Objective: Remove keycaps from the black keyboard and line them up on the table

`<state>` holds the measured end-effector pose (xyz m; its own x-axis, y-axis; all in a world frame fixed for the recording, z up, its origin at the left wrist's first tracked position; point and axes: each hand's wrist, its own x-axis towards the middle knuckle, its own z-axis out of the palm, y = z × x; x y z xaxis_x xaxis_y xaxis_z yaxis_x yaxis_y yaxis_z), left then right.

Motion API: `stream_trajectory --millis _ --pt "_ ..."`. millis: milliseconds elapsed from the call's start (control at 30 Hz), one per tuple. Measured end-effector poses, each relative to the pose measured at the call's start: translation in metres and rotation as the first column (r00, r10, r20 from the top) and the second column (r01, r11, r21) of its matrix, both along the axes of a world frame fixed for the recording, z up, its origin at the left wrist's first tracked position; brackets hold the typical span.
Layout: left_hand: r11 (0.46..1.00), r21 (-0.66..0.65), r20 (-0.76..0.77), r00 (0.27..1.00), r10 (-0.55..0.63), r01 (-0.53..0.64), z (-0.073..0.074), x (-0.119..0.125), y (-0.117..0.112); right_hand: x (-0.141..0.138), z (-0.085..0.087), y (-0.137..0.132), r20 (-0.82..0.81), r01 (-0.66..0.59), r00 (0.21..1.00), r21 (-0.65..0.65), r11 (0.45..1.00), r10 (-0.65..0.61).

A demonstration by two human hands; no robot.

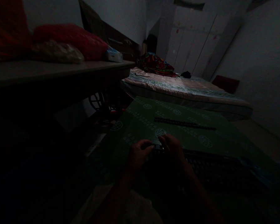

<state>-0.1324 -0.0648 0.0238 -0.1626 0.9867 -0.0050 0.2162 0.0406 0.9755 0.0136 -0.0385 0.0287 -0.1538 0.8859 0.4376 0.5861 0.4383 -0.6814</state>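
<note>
A black keyboard (212, 168) lies along the near side of a green printed board (140, 124), its lower part lost in deep shadow. At its far left corner, my left hand (138, 152) has thumb and forefinger closed on the edge. Just right of it, my right hand (174, 147) is bent over the same corner with its fingers pinched together. Whatever sits between those fingertips is too dark and small to make out. Beyond both hands, a long row of small black pieces (184, 123), which look like keycaps, stretches across the board.
A bluish cloth or bag (256, 171) lies by the keyboard's right end. On the left stands a table (60, 70) with red bags (70, 39) and a tissue pack (114, 55). A bed (189, 87) is behind the board, with a wardrobe (191, 40) at the back.
</note>
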Motion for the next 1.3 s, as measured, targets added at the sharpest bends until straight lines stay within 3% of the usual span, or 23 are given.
stream_trajectory --millis 133,300,433,533,667,733,833,967,1133,1300 --pt "0.999 -0.052 0.179 0.984 0.015 -0.005 0.002 -0.003 0.0 0.003 0.0 -0.001 0.161 -0.177 0.969 -0.069 0.982 0.186" --pt "0.998 -0.065 0.315 0.949 -0.003 0.024 0.001 -0.005 0.0 0.003 -0.001 -0.001 0.242 -0.252 0.933 -0.086 0.964 0.265" --pt "0.997 -0.07 0.381 0.924 0.01 0.018 -0.002 -0.005 0.001 0.002 0.007 0.004 0.285 -0.236 0.92 -0.143 0.961 0.269" --pt "0.997 -0.071 0.406 0.914 -0.006 0.038 -0.005 -0.004 0.002 0.004 0.01 0.011 0.32 -0.287 0.885 -0.201 0.937 0.339" --pt "0.996 -0.077 0.338 0.939 0.065 -0.042 -0.009 -0.003 0.006 0.007 0.004 0.04 0.203 -0.364 0.881 -0.286 0.886 0.427" --pt "0.99 -0.103 0.273 0.954 0.121 -0.095 -0.011 -0.004 0.008 0.009 -0.003 0.065 0.142 -0.301 0.924 -0.309 0.902 0.356" --pt "0.985 -0.128 0.161 0.977 0.139 -0.119 -0.015 -0.004 0.01 0.01 -0.014 0.108 0.189 -0.107 0.967 -0.313 0.944 0.173" --pt "0.991 -0.108 0.055 0.994 0.091 -0.085 -0.019 -0.003 0.01 0.007 -0.027 0.151 0.226 -0.039 0.969 -0.27 0.962 0.103" --pt "0.988 -0.15 -0.015 0.999 0.034 -0.036 -0.021 0.002 0.008 0.001 -0.042 0.17 0.269 0.011 0.961 -0.261 0.965 0.062" --pt "0.986 -0.168 0.01 1.0 0.01 -0.008 -0.02 0.003 0.007 -0.002 -0.049 0.175 0.303 0.058 0.952 -0.272 0.961 0.029"
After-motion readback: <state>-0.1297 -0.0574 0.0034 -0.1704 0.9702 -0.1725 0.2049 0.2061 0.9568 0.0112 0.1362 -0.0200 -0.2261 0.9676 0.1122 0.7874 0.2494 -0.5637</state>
